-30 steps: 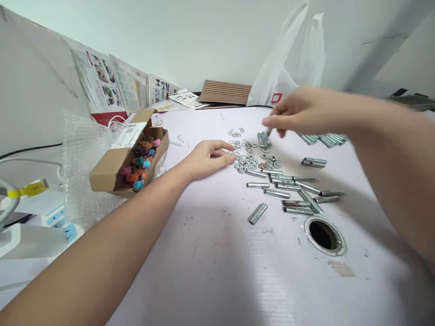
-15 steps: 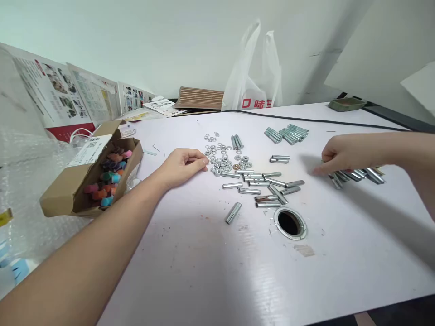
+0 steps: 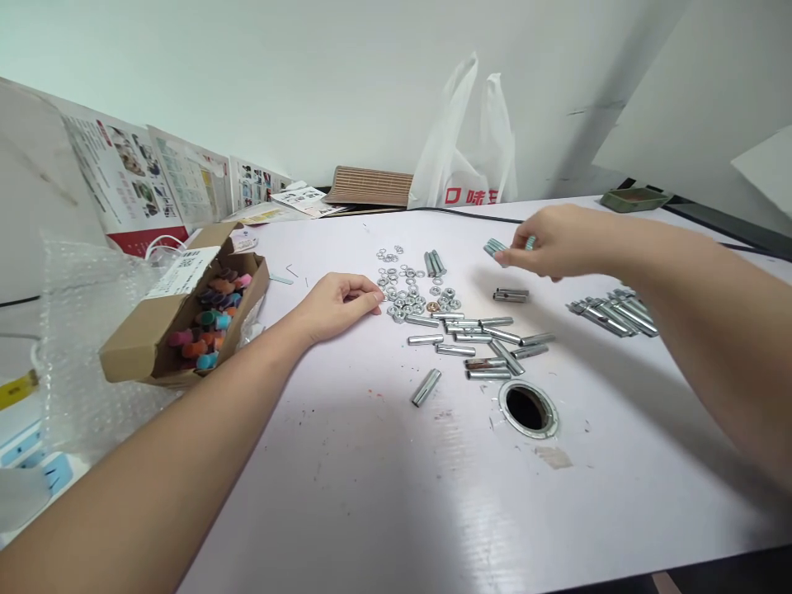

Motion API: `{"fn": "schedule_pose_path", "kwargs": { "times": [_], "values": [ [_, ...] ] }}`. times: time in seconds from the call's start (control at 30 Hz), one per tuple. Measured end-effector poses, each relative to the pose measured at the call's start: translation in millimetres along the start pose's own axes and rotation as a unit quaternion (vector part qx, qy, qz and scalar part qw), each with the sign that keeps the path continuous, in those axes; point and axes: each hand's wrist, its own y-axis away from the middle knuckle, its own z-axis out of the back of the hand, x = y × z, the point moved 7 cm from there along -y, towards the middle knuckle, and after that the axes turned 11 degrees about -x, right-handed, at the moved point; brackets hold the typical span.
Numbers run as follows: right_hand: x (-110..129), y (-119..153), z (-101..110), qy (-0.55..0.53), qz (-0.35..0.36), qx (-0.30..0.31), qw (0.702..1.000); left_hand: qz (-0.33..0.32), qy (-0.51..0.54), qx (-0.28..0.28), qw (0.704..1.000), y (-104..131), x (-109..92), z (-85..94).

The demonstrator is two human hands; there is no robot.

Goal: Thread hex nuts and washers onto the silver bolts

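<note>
Toward the bench's [image 3: 346,478] far edge, metal rods [image 3: 494,247] are reached by the right hand [image 3: 560,239], its grip unclear. The left hand [image 3: 334,307] is laid beside washers [image 3: 391,293], fingers loosely open.

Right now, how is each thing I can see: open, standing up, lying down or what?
Cardboard box: open, colorful pieces inside.
White bag: upright, handles up.
Bubble wrap: crumpled.
Metal nuts: loose, bunched together.
Middle metal tubes: lying scattered.
Table hole: uncovered.
Left hand: resting, fingers curled.
Right hand: at the greenish rods; I can't tell if it grips any.
</note>
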Motion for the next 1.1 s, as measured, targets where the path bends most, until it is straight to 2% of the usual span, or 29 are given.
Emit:
{"fn": "schedule_pose_path", "kwargs": {
  "times": [0.07, 0.13, 0.27, 0.37, 0.43, 0.5, 0.57, 0.63, 0.73, 0.83, 0.9, 0.93, 1.03, 1.1],
  "values": [
    [-13, -23, -14, 0.077, -0.079, 0.058, 0.992, 0.000, -0.003, 0.000, 1.000, 0, 1, 0.4],
    [-22, -43, -30, 0.112, -0.112, 0.093, 0.983, 0.004, -0.005, 0.000, 1.000, 0, 2, 0.6],
    [-32, -63, -48, 0.132, -0.108, 0.085, 0.982, 0.019, 0.008, 0.002, 1.000, 0, 4, -0.4],
    [-29, -60, -44, 0.104, -0.099, 0.069, 0.987, 0.025, 0.014, 0.001, 1.000, -1, 5, -1.2],
    [-16, -52, -35, 0.070, -0.091, 0.051, 0.992, 0.027, 0.016, -0.001, 0.999, -2, 6, -1.0],
    [10, -38, -27, 0.006, -0.066, 0.042, 0.997, 0.027, 0.028, -0.003, 0.999, -3, 6, -0.3],
    [47, -20, -31, -0.103, -0.015, 0.089, 0.991, 0.012, 0.055, -0.023, 0.998, -3, 3, 2.6],
    [87, 0, -38, -0.221, 0.051, 0.136, 0.964, -0.011, 0.079, -0.062, 0.995, -1, -4, 6.5],
    [125, 22, -51, -0.271, 0.110, 0.163, 0.942, -0.036, 0.106, -0.098, 0.989, 5, -16, 4.3],
    [139, 32, -62, -0.272, 0.130, 0.162, 0.940, -0.054, 0.149, -0.048, 0.986, 11, -27, -12.6],
    [142, 33, -65, -0.262, 0.140, 0.145, 0.944, -0.063, 0.153, -0.044, 0.985, 14, -30, -17.5],
    [142, 33, -65, -0.252, 0.143, 0.135, 0.948, -0.063, 0.145, -0.064, 0.985, 14, -29, -15.8],
    [139, 27, -57, -0.184, 0.139, 0.096, 0.968, -0.057, 0.102, -0.172, 0.978, 13, -23, 1.6],
    [135, 27, -50, -0.112, 0.142, 0.102, 0.978, -0.062, 0.050, -0.236, 0.969, 12, -19, 13.8]
  ]
}}
